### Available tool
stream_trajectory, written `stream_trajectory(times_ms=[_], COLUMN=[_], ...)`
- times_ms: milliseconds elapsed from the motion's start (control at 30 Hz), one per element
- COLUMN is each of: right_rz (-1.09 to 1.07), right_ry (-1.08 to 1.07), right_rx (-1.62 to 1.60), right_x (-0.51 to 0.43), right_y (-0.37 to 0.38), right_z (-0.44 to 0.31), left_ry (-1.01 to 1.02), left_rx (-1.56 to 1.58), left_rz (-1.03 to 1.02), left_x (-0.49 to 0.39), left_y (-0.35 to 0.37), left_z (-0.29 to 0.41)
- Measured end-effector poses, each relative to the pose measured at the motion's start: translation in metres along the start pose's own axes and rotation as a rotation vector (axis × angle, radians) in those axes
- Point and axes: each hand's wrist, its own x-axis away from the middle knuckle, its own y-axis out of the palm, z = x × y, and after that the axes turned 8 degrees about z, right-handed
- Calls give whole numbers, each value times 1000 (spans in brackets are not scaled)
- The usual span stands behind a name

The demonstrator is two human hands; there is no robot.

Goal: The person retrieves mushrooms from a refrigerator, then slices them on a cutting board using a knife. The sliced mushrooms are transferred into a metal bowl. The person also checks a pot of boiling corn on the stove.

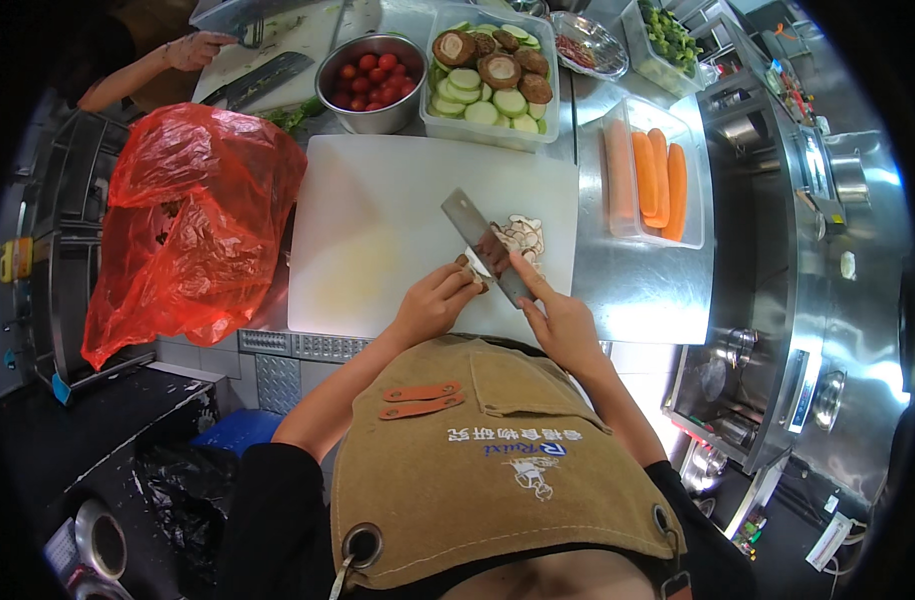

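On a white cutting board, my left hand holds a brown mushroom, its fingers bunched over the cap. My right hand grips a cleaver, whose handle is hidden by the hand; the index finger lies along the blade. The blade slants across the board and stands at the mushroom's right side. Thin mushroom slices lie in a heap just right of the blade.
Beyond the board stand a steel bowl of cherry tomatoes and a plastic tub of zucchini slices and mushrooms. Carrots sit in a right-hand tub, a red plastic bag at left. Another person's hand is near a second knife.
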Motion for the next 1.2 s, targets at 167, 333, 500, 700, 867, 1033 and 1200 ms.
stream_trajectory(times_ms=[167, 333, 500, 700, 867, 1033, 1200], right_rz=[-9, -142, -139, -21, -57, -88, -48], right_ry=[-72, -45, -94, -149, -179, -213, -169], right_rx=[65, 324, 281, 169, 305, 365, 154], right_x=[3, 4, -6, 6, 10, -1, -29], right_y=[10, 19, 27, 18, 17, 34, 45], right_z=[-7, -8, 3, 6, -1, -4, -1], left_ry=[34, 48, 29, 61, 66, 23, 11], left_rx=[-9, -34, -68, -43, -76, -125, -83], left_rz=[9, -5, -70, 11, -9, -152, -78], left_x=[0, 3, 10, 5, 6, 14, 13], left_y=[2, 4, 2, 5, 5, 2, 3], left_z=[-2, -3, -4, -5, -5, -6, -4])
